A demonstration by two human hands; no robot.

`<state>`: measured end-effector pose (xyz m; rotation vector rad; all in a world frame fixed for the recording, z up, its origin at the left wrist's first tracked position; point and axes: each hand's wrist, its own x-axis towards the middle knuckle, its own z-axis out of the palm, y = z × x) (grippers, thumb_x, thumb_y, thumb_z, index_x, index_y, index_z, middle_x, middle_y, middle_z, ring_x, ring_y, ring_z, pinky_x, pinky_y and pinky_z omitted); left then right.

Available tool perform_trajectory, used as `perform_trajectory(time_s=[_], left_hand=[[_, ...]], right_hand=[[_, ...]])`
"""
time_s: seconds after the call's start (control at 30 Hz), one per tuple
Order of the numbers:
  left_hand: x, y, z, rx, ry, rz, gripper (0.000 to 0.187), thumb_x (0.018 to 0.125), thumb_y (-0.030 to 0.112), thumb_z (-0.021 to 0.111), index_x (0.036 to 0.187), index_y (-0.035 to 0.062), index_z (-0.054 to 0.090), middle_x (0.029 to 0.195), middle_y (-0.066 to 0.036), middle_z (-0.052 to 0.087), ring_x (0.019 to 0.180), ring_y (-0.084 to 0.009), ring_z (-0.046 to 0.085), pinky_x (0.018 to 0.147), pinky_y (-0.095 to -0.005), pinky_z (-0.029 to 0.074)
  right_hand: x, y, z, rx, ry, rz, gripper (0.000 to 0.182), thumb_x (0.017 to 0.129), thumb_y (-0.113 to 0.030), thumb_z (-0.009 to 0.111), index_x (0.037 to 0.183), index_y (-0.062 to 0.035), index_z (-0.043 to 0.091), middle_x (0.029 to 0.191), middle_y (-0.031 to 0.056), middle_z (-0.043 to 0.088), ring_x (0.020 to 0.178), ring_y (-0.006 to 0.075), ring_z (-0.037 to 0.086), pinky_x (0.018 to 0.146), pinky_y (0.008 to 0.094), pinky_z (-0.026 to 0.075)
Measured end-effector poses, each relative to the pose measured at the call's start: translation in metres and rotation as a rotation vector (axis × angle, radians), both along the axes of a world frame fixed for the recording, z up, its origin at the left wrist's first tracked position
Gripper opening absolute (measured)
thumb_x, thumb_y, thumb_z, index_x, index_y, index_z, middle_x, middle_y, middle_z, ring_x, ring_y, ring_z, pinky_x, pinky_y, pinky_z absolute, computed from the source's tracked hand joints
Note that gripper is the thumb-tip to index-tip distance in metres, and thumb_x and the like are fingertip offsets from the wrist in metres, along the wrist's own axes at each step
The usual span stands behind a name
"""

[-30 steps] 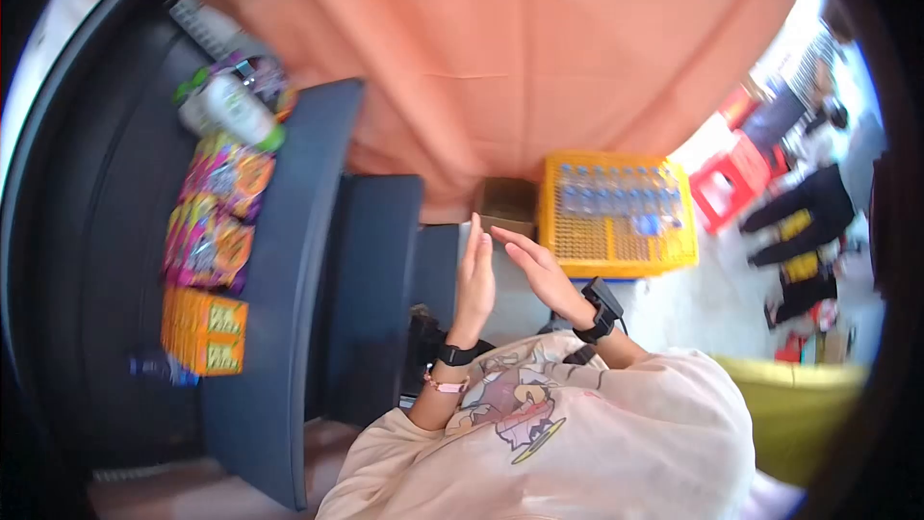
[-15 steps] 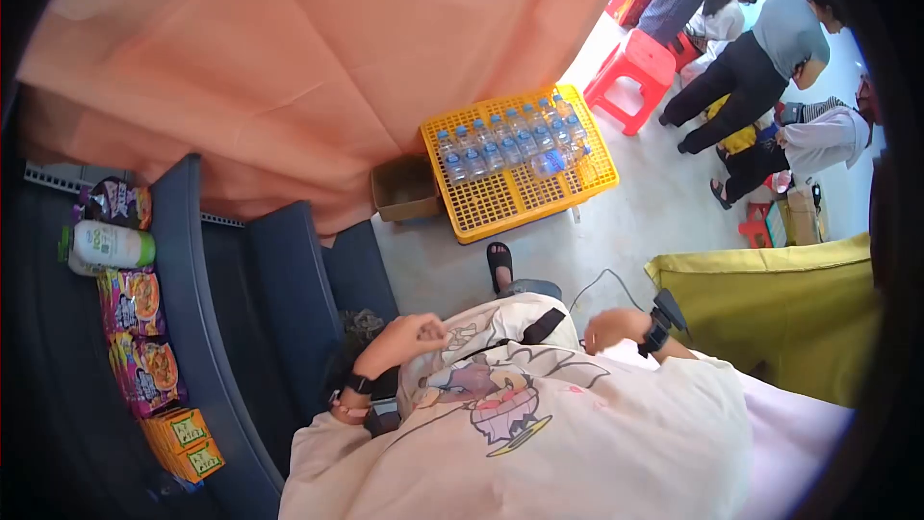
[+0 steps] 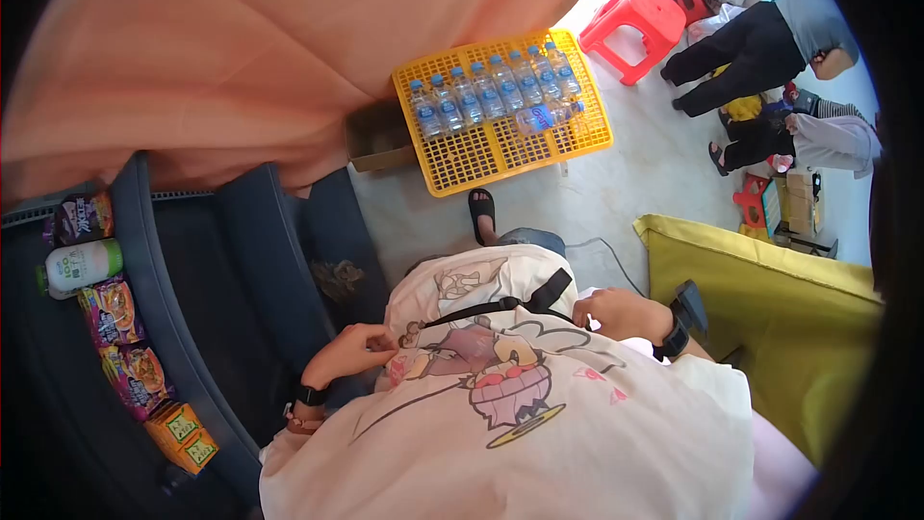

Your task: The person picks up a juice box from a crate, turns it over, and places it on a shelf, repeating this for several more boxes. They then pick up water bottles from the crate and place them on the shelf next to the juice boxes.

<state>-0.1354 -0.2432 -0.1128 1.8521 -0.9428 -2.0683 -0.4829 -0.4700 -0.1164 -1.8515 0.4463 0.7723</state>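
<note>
My left hand is at the left side of my pale printed T-shirt, fingers bent together with their tips against the cloth. Whether a fold of cloth is pinched in them I cannot make out. At the shirt's other side my right hand has its fingers curled in, and what they hold, if anything, is hidden. A black strap with a wider black piece runs across the shirt between both hands. Each wrist wears a dark band.
Water bottles stand on a yellow crate ahead, one lying down; a cardboard box adjoins it. Dark shelves at left hold noodle packs and a white bottle. A yellow-green cloth, red stool and several people are right.
My view has shifted, so the crate and shelf goods sit differently. My left hand has moved left and down to the shirt's side; my right hand has curled in at the other side.
</note>
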Motion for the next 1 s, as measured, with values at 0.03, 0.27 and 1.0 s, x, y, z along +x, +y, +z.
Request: perform_trajectory(time_s=[0.03,0.27,1.0], left_hand=[[-0.003,0.004,-0.001,0.008,0.007,0.006,0.016,0.074,0.012,0.065,0.087,0.0023,0.063,0.075,-0.008,0.064,0.067,-0.011,0.059,0.061,-0.0271,0.046],[-0.03,0.049,-0.03,-0.304,-0.241,0.024,0.022,0.08,0.018,0.055,0.093,0.0007,0.059,0.075,-0.02,0.059,0.068,-0.024,0.06,0.062,-0.0331,0.045],[-0.087,0.026,-0.023,-0.429,-0.603,-0.049,0.022,0.079,0.019,0.052,0.092,0.0067,0.063,0.079,-0.017,0.061,0.073,-0.0304,0.06,0.065,-0.0349,0.047]], right_hand=[[0.0,-0.005,0.002,0.008,0.007,0.006,0.028,0.069,-0.02,0.063,0.093,-0.0062,0.059,0.086,0.0071,0.063,0.08,0.0253,0.059,0.069,0.0349,0.046],[-0.005,-0.036,0.007,-0.015,-0.006,-0.189,0.023,0.07,-0.021,0.062,0.09,-0.0087,0.058,0.08,0.0036,0.064,0.075,0.0235,0.058,0.065,0.0349,0.046],[-0.017,-0.027,0.012,-0.384,-0.18,-0.058,0.015,0.076,-0.016,0.05,0.08,-0.0031,0.044,0.069,0.0108,0.054,0.065,0.0274,0.058,0.054,0.0351,0.043]])
